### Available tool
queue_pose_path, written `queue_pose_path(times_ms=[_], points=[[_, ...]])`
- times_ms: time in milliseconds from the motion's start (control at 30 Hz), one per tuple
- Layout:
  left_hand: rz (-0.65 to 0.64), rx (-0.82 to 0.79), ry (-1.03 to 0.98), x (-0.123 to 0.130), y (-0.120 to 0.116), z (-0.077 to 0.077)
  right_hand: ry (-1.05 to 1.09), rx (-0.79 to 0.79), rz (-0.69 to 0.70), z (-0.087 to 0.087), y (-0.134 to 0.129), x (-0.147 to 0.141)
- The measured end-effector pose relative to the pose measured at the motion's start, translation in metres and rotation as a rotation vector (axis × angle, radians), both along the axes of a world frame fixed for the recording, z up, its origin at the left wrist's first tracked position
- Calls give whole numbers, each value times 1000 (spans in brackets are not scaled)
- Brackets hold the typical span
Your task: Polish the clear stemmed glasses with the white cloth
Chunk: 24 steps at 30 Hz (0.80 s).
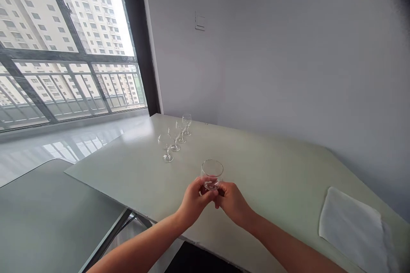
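Observation:
A small clear stemmed glass (212,170) is held upright in front of me, over the near part of the table. My left hand (195,198) grips it low on the left, the thumb reaching across the stem. From the right, my right hand (232,200) closes its fingers on the lower part too. Both hands meet below the bowl, hiding the stem and foot. Beyond them, to the left, several similar stemmed glasses stand upright in a row running away from me, the nearest glass (167,158) at the front and the farthest glass (187,119) at the back.
A folded white cloth (352,226) lies on the right side of the pale table (272,170). At the left, a lower grey-green surface (48,213) adjoins the table. A grey wall (282,51) rises behind, with a large window (70,42) on the left.

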<state>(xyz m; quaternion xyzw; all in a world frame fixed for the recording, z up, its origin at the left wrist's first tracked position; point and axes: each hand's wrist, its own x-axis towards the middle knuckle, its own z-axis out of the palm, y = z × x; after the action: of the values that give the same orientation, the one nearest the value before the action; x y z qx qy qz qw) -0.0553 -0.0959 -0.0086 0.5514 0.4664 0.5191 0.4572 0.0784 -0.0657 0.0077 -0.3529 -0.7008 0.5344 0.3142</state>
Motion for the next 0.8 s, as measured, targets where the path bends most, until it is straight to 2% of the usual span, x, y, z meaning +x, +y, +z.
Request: queue_pose_path(times_ms=[67, 133, 267, 367, 433, 533, 800], points=[[-21, -45, -73, -4, 2, -1, -51, 43, -32, -6, -2, 2], [5, -42, -93, -20, 9, 1, -75, 61, -77, -14, 0, 8], [243, -53, -36, -78, 27, 3, -120, -61, -192, -34, 14, 24], [390, -36, -6, -122, 34, -5, -112, -147, -240, -43, 25, 31], [450, -41, 12, -141, 34, -12, -77, -152, -248, -45, 29, 33], [488, -73, 52, -155, 33, -20, -50, -153, -248, -44, 30, 33], [500, -97, 50, -162, 40, -26, -41, -156, -255, -43, 27, 33]])
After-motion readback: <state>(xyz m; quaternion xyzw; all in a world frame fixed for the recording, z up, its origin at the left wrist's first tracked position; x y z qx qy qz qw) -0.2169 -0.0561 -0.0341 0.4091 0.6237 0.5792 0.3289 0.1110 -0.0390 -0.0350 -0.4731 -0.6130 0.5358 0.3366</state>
